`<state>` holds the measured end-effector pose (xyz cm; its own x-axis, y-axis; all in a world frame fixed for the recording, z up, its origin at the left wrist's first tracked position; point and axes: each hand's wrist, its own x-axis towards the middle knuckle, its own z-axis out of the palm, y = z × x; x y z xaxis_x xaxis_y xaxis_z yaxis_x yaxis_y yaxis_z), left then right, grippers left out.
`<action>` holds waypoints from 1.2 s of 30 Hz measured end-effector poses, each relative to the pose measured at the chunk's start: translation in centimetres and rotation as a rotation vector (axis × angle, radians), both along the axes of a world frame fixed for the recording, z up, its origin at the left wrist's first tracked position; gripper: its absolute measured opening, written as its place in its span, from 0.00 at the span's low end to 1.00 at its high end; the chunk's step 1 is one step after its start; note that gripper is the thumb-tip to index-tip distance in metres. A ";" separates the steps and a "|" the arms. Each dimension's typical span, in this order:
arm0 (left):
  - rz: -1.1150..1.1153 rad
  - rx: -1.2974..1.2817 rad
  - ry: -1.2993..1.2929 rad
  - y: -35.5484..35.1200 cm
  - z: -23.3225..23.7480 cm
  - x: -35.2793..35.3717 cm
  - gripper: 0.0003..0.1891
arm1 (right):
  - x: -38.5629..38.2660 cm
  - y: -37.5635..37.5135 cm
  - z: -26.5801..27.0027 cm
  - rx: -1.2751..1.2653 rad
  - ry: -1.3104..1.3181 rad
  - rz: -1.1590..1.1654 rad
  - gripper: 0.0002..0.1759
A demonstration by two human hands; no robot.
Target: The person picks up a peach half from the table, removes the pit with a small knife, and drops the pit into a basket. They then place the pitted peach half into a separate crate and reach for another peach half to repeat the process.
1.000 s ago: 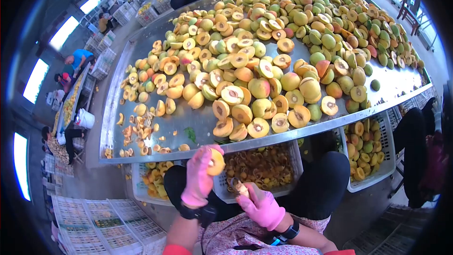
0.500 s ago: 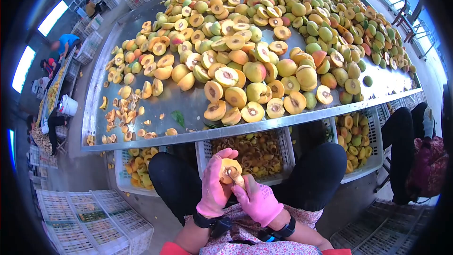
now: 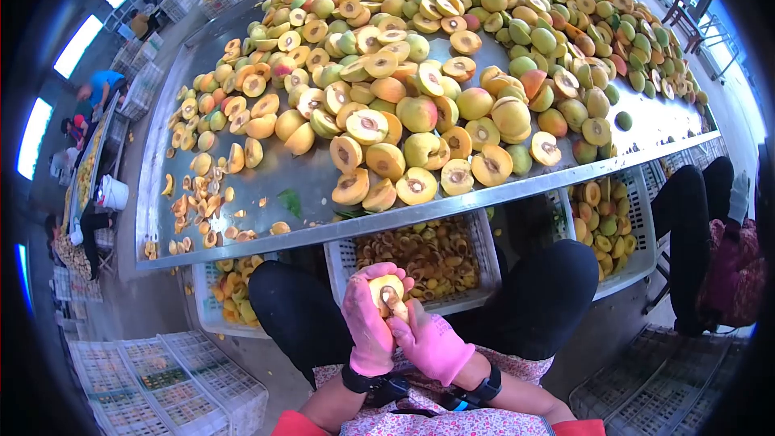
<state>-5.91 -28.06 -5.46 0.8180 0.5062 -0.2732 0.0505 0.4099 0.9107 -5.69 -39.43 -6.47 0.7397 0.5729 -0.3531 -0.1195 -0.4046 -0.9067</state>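
Head view: peach half point(image 3: 386, 292) clamped in left hand point(image 3: 367, 329) above lap, stone not yet out, right hand point(image 3: 433, 345) fisted against it; crate point(image 3: 342, 262) beneath part-filled, heap of unpitted halves point(image 3: 408, 141) on table point(image 3: 517, 190) left to do.

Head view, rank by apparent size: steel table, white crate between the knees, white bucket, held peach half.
1. steel table
2. white crate
3. white bucket and peach half: these look alike. The bucket is far from the camera, so unranked.

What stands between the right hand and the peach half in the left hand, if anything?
Nothing visible. The left hand cups the peach half, cut face showing, and the right hand presses against its lower edge; both wear pink gloves.
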 end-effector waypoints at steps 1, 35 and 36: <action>0.006 -0.009 -0.001 0.0 -0.2 -0.1 0.27 | 0.1 -0.2 0.0 0.009 0.021 0.010 0.22; -0.029 0.076 -0.060 0.6 -1.5 0.3 0.12 | 0.7 0.2 -1.4 0.100 0.230 -0.005 0.23; -0.045 0.074 -0.034 0.6 -1.5 0.4 0.13 | 0.9 0.1 -1.4 0.083 0.216 0.023 0.22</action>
<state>-5.56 -27.41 -6.92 0.8486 0.4866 -0.2076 0.0356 0.3390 0.9401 -4.84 -39.31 -7.87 0.6382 0.6226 -0.4529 -0.3062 -0.3344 -0.8913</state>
